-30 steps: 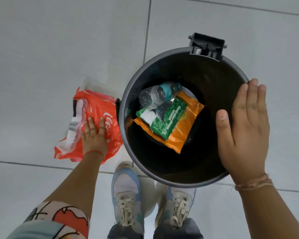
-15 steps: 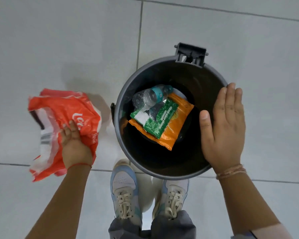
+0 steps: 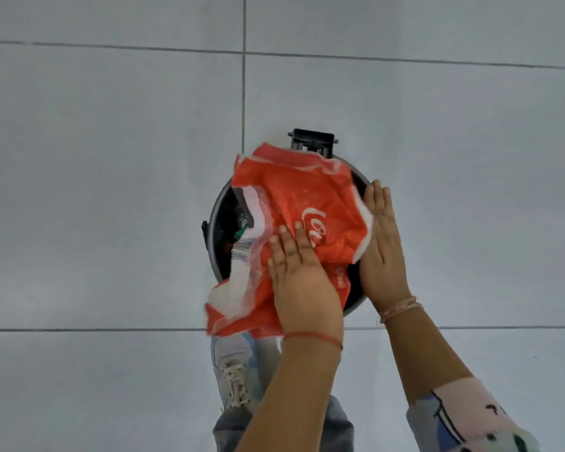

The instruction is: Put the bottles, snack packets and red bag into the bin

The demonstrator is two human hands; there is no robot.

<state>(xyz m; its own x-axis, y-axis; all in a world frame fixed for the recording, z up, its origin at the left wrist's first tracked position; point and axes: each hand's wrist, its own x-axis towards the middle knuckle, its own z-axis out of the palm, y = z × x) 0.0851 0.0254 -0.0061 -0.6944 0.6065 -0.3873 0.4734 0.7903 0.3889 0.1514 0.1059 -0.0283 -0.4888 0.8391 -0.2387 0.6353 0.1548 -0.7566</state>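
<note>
Seen from above, looking straight down at a pale grey tiled floor (image 3: 111, 190) with thin dark grout lines. Nearest, at the bottom edge, one light-coloured lace-up sneaker (image 3: 234, 373) shows beside grey trouser legs (image 3: 232, 429), and two bare forearms reach forward from the bottom right. The right arm has a patterned pale sleeve (image 3: 463, 419) at the lower right corner and a thin pinkish bracelet (image 3: 400, 308) at the wrist; the left wrist carries a thin red string (image 3: 313, 337). Just beyond the sneaker, the left hand (image 3: 302, 282) lies palm down with its fingers close together, gripping a crumpled red bag (image 3: 307, 203) with white lettering and a white and clear plastic panel on its left side. The bag is held over the mouth of a round dark bin (image 3: 214, 230) and covers most of the opening; its near left corner hangs out past the bin's near rim. The right hand (image 3: 384, 252) is flat, fingers straight and together, resting against the right rim of the bin and touching the right edge of the bag. In the uncovered left part of the bin, a small patch of a green snack packet (image 3: 240, 233) is visible in the dark interior; the rest of the contents are hidden. At the far rim of the bin sits a black hinge bracket (image 3: 312, 141).
</note>
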